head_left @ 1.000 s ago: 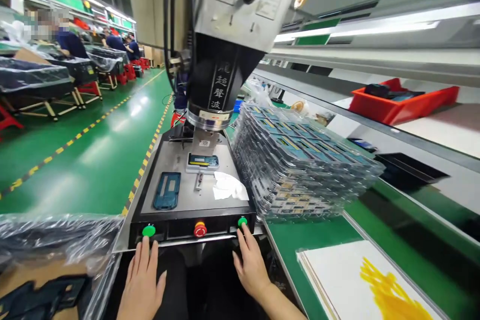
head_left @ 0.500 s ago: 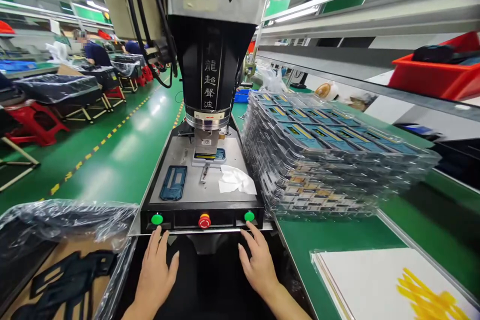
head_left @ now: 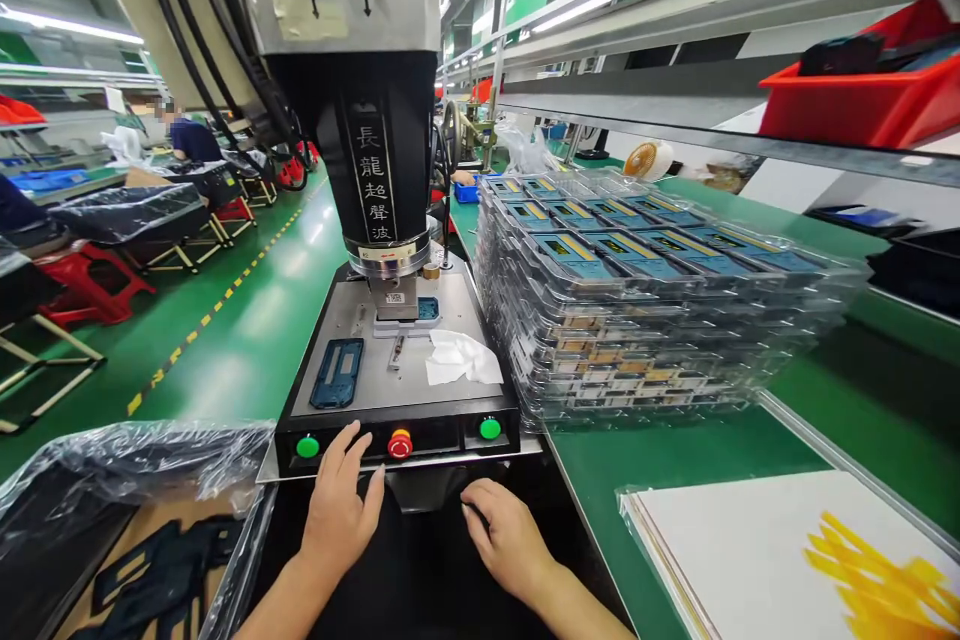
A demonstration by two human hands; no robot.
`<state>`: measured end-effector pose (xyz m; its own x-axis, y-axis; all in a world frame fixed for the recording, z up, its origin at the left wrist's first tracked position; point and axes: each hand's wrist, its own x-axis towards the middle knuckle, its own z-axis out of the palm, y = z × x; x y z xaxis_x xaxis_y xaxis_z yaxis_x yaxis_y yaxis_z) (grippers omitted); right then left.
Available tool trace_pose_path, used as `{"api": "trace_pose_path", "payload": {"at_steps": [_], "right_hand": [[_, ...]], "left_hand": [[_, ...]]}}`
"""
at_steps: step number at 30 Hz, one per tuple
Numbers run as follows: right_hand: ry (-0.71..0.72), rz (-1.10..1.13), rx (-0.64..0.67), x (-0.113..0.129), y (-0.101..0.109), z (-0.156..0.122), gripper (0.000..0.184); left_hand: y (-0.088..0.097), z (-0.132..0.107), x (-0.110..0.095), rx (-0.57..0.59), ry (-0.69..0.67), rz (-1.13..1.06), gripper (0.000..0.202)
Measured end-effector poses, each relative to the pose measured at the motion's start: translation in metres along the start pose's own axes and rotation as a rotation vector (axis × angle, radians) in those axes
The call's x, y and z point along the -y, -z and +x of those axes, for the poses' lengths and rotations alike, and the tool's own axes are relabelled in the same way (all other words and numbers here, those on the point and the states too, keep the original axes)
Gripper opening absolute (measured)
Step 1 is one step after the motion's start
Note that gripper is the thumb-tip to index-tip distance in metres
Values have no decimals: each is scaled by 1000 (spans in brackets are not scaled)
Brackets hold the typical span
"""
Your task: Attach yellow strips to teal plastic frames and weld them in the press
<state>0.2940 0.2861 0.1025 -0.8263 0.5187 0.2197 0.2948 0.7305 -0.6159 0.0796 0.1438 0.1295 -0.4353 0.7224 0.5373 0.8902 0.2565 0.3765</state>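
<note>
My left hand (head_left: 341, 495) is raised at the front edge of the ultrasonic welding machine (head_left: 367, 160), fingers apart and holding nothing, between the left green button (head_left: 307, 447) and the red stop button (head_left: 400, 443). My right hand (head_left: 506, 530) hangs below the right green button (head_left: 490, 428), fingers loosely curved with nothing visible in them. On the metal plate lies a blue plastic cover (head_left: 337, 373) with cut-out windows. Another blue part (head_left: 428, 308) sits in the white fixture, partly hidden under the lowered welding head (head_left: 395, 298). A crumpled white cloth (head_left: 461, 358) lies at the plate's right.
Stacked clear trays (head_left: 600, 320) holding blue parts stand close on the right. A plastic-lined box (head_left: 135, 520) with dark parts is at the lower left. White sheets with yellow strips (head_left: 877, 560) lie at the lower right. A red bin (head_left: 855, 100) rests on the shelf.
My left hand has moved up and right, away from the left green button. My right hand has dropped away from the right green button, its fingers curling. The view has turned slightly right.
</note>
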Motion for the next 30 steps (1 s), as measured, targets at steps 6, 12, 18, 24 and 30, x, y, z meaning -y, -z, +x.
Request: {"api": "trace_pose_path", "payload": {"at_steps": [6,12,18,24,30], "right_hand": [[-20,-31,51,0,1,1,23],[-28,-51,60,-1,1,1,22],[-26,-76,59,-3,1,2,21],[-31,-94,65,-2,2,3,18],[-56,-122,76,-1,3,5,19]], "left_hand": [[3,51,2,-17,-93,17,36],[-7,102,8,45,-88,68,36],[-22,145,10,110,-109,127,33],[-38,179,12,206,-120,212,30],[-52,204,12,319,-151,325,32]]}}
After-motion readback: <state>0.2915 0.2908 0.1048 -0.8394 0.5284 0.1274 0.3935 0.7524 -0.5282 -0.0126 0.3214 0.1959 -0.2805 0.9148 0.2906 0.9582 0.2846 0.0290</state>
